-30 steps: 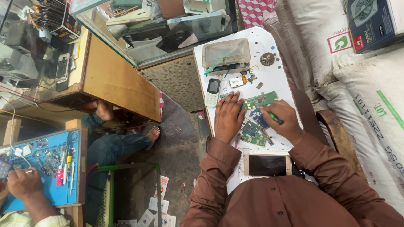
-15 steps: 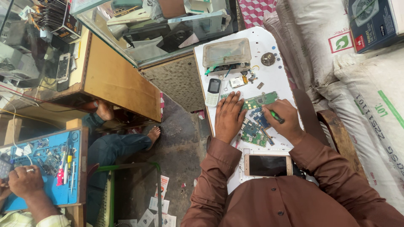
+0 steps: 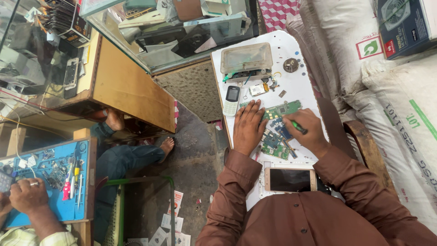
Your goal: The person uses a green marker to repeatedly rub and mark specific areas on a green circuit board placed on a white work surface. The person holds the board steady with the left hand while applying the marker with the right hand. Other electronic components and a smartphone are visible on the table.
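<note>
White table point(image 3: 298, 82) in a crowded repair shop, left hand point(image 3: 248, 127) flat, fingers spread on green circuit boards point(image 3: 277, 136), right hand point(image 3: 306, 130) closed round a green tool point(image 3: 298, 127), small phone point(image 3: 232, 100) just beyond the left fingertips

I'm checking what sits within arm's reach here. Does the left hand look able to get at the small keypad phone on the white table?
Probably yes: the left hand rests flat beside the keypad phone, with only bare white table between them.
</note>
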Demonstrator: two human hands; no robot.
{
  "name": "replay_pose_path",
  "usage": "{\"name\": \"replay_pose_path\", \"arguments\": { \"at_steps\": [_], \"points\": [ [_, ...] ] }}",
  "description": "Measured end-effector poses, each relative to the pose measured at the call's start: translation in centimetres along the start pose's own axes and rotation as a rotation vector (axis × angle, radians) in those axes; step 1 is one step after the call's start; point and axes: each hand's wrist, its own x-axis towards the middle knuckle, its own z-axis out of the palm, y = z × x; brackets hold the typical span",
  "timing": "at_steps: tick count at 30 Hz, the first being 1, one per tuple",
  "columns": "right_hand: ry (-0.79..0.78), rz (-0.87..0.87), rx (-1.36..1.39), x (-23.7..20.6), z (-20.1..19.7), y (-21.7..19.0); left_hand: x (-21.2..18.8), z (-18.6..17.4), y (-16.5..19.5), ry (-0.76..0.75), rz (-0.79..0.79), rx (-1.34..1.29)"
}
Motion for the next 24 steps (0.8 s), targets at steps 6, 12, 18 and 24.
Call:
{"name": "replay_pose_path", "arguments": {
  "at_steps": [6, 12, 18, 24],
  "points": [
    [-0.012, -0.025, 0.022, 0.07, -0.06, 0.06, 0.03, 0.06, 0.02, -0.002, 0.002, 0.000],
    [-0.003, 0.011, 0.014, -0.26, 0.11, 0.38, 0.03, 0.09, 0.02, -0.024, -0.015, 0.008],
    [0.013, 0.074, -0.011, -0.21, 0.07, 0.43, 0.02, 0.14, 0.06, -0.012, -0.012, 0.006],
    [-0.024, 0.028, 0.034, -0.11, -0.07, 0.26, 0.05, 0.01, 0.08, -0.019, -0.017, 0.003]
  ]
}}
